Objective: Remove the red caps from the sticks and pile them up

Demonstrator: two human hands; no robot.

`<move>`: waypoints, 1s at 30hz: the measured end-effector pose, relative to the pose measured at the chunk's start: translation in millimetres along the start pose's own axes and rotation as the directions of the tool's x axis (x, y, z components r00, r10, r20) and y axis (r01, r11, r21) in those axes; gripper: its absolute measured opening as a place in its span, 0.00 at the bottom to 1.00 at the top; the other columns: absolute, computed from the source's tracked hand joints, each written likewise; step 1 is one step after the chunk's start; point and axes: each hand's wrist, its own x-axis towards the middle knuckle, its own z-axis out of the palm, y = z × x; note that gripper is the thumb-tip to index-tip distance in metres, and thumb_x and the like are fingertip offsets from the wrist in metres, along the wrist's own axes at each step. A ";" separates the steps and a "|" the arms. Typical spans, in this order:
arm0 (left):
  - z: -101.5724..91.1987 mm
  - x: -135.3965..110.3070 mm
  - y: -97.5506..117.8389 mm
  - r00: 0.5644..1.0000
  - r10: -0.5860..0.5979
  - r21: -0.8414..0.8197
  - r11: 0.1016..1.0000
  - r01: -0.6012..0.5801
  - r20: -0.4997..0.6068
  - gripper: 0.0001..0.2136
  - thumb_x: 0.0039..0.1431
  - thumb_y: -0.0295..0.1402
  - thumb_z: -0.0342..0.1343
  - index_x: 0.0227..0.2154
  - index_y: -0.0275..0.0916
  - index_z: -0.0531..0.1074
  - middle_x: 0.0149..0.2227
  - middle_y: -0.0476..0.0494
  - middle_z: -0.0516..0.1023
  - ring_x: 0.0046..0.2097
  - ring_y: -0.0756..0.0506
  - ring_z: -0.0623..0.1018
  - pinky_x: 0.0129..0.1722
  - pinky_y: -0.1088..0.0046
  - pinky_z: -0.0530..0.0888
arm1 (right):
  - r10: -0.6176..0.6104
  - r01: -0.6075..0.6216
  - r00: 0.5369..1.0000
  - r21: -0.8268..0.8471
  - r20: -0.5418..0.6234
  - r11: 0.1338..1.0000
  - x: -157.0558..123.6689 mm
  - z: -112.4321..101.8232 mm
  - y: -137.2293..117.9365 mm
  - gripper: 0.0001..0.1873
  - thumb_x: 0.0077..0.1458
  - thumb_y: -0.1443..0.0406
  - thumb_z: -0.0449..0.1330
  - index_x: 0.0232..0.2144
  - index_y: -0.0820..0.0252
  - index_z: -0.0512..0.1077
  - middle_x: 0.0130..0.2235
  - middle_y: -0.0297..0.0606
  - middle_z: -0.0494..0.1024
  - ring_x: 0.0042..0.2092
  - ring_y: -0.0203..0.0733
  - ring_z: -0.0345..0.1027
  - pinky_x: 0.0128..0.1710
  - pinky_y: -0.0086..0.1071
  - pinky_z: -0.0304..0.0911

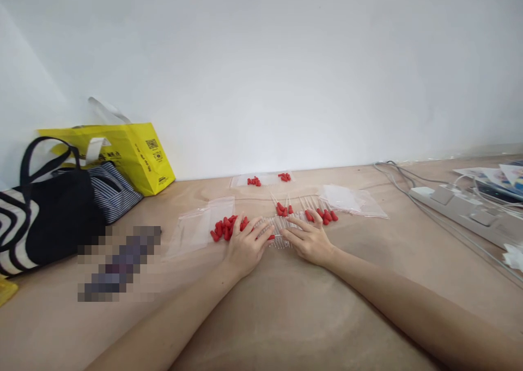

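Observation:
My left hand (245,243) lies palm down on the table with fingers stretched out, its fingertips on a heap of small red caps (224,227) and the left end of a row of clear plastic droppers (281,230). My right hand (308,240) also rests flat with fingers apart, on the right part of that row. More droppers with red caps (322,215) lie just beyond my right fingers. A clear zip bag (200,226) sits under the red heap.
Another clear bag (353,199) lies to the right, and a bag with a few red caps (261,180) by the wall. A yellow bag (131,153) and a black-and-white tote (44,213) stand at left. A power strip (461,210) with cables is at right.

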 end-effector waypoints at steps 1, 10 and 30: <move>1.0 -0.2 0.0 1.000 0.005 -0.010 1.000 -0.005 0.007 0.10 0.57 0.28 0.47 0.41 0.42 0.69 0.43 0.48 0.75 0.48 0.43 0.70 0.53 0.54 0.52 | 0.002 -0.002 1.000 0.003 0.004 1.000 0.3 -0.4 -0.5 0.11 0.53 0.73 0.51 0.35 0.56 0.69 0.29 0.30 0.77 0.45 0.35 0.65 0.56 0.45 0.29; -3.3 1.3 1.0 0.997 0.058 -0.033 0.998 -0.057 0.048 0.09 0.58 0.30 0.47 0.36 0.44 0.72 0.45 0.52 0.74 0.52 0.41 0.67 0.56 0.46 0.44 | -0.006 0.006 1.000 0.035 -0.008 0.999 -1.0 -5.1 -5.0 0.13 0.51 0.74 0.51 0.35 0.55 0.69 0.27 0.28 0.77 0.47 0.35 0.64 0.56 0.47 0.30; -9.9 -2.4 3.0 0.997 0.071 -0.048 0.996 -0.070 0.020 0.11 0.51 0.23 0.46 0.27 0.42 0.71 0.43 0.51 0.75 0.51 0.41 0.68 0.54 0.42 0.38 | -0.057 0.055 0.998 0.131 0.011 0.990 0.2 -7.1 -4.0 0.11 0.51 0.75 0.50 0.34 0.60 0.68 0.30 0.32 0.77 0.52 0.38 0.60 0.56 0.42 0.41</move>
